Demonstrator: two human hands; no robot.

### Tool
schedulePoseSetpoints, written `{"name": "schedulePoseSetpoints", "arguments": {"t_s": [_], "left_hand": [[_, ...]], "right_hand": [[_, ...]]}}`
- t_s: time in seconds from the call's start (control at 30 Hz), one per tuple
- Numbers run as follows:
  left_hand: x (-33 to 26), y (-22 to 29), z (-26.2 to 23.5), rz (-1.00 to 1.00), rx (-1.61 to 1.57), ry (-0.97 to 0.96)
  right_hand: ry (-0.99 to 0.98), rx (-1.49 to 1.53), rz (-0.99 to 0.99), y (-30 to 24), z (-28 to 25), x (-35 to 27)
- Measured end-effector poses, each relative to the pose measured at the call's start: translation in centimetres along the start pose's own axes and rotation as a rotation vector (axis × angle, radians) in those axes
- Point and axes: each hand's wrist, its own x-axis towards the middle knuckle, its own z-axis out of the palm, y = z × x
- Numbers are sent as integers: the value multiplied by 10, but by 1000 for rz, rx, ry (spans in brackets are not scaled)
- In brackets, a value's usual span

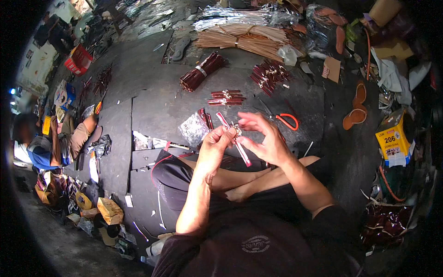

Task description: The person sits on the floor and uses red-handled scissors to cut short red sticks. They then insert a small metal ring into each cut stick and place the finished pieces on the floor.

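Note:
My left hand pinches a narrow strap, dark red along its edges with a pale underside, near its middle. A small shiny metal piece sits on the strap beside my left thumb. My right hand is open just to the right, its fingers spread around the metal piece; whether a fingertip touches it I cannot tell. Just beyond my hands lies a clear plastic bag of small shiny pieces. Farther off are a neat stack of dark red straps with metal pieces and a looser pile.
Orange-handled scissors lie to the right, farther off a banded bundle of red strips and tan strips. Brown sandals and a yellow can are at right. Another person sits at far left.

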Motion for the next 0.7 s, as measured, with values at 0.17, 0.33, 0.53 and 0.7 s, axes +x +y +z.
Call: {"name": "schedulePoseSetpoints", "arguments": {"t_s": [0.17, 0.33, 0.53, 0.7], "left_hand": [[-7, 9, 2, -118, -147, -246], [-10, 13, 4, -146, -300, -343], [-9, 13, 2, -155, -390, -403], [-8, 17, 3, -167, -386, -392]], "right_hand": [[-255, 55, -36, -12, -29, 2], [-223, 19, -96, -9, -38, 2], [-121, -33, -215, -25, -37, 2], [-68, -99, -338, -19, -36, 4]]}}
